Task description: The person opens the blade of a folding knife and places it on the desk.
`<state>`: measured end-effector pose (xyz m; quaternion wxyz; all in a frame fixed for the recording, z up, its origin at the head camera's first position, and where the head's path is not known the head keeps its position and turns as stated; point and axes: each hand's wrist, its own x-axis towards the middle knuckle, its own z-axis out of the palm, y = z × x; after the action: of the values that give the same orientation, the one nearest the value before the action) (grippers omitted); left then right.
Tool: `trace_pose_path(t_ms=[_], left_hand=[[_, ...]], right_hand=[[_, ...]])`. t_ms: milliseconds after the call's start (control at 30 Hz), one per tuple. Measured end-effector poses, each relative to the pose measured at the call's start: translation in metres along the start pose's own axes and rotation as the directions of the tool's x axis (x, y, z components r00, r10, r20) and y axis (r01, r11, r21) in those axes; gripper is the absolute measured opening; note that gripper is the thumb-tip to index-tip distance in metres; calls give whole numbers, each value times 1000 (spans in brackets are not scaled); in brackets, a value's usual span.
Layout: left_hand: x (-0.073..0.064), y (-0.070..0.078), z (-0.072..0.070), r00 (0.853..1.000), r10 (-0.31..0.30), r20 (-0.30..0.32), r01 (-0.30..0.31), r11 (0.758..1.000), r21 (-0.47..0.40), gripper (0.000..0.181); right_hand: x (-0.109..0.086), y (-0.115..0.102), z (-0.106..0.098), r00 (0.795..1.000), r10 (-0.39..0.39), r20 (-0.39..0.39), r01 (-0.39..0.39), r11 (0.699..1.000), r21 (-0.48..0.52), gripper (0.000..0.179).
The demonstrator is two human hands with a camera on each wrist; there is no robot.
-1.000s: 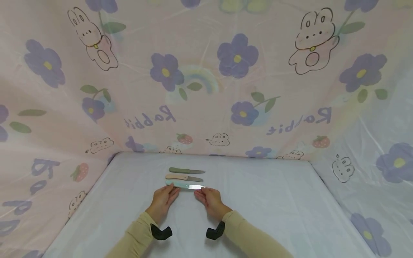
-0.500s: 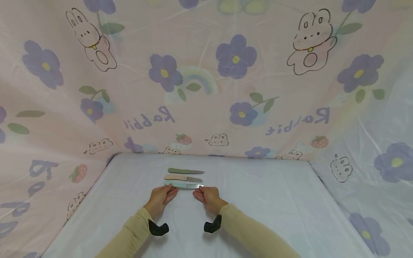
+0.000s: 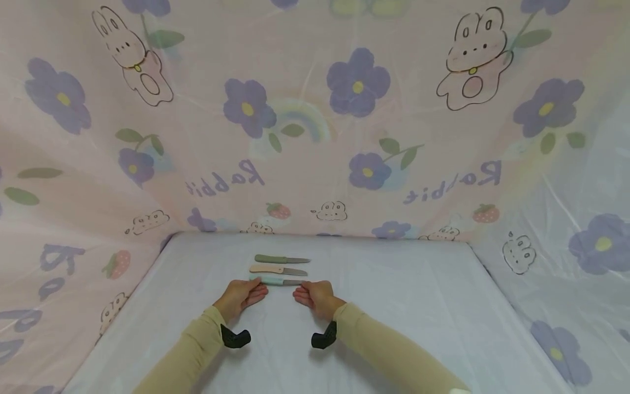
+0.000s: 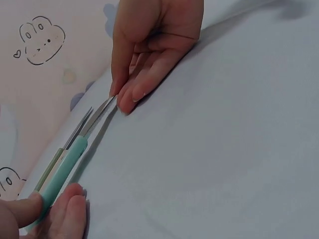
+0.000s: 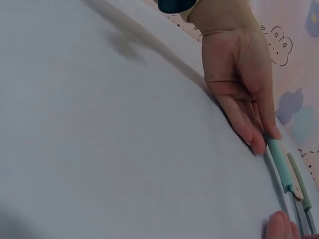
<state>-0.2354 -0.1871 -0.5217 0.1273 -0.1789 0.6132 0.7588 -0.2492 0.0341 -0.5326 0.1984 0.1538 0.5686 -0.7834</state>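
Note:
A small knife with a teal handle (image 3: 272, 280) and a metal blade (image 3: 292, 283) lies across in front of me, between both hands. My left hand (image 3: 239, 296) pinches the end of its handle, as the left wrist view shows with the thumb on top. At the other end my right hand (image 3: 318, 297) pinches the blade's tip. In the left wrist view a shadow runs alongside the teal knife (image 4: 66, 162). Just behind it lie a knife with a beige handle (image 3: 266, 268) and a knife with a green handle (image 3: 269, 258), roughly parallel, blades to the right.
A white-covered table (image 3: 394, 317) spreads around the hands. Behind it and at the sides hangs a pink sheet (image 3: 295, 180) printed with rabbits and flowers. Black wrist pieces (image 3: 236, 337) stick out below both wrists.
Both wrists have shifted slightly forward while keeping their hold on the teal knife. Its blade has lost its bright glint and looks narrower. The other two knives stay where they were.

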Motion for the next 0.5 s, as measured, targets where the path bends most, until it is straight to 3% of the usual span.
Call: trace_pose_path(t_ms=[300, 500], left_hand=[[2, 3, -3, 1000, 0, -5, 0, 999, 47, 35], [5, -4, -5, 1000, 16, 3, -17, 996, 90, 37]], right_hand=[[-5, -3, 2, 1000, 3, -8, -3, 999, -34, 26], [-8, 1, -1, 997, -58, 52, 60, 997, -47, 28]])
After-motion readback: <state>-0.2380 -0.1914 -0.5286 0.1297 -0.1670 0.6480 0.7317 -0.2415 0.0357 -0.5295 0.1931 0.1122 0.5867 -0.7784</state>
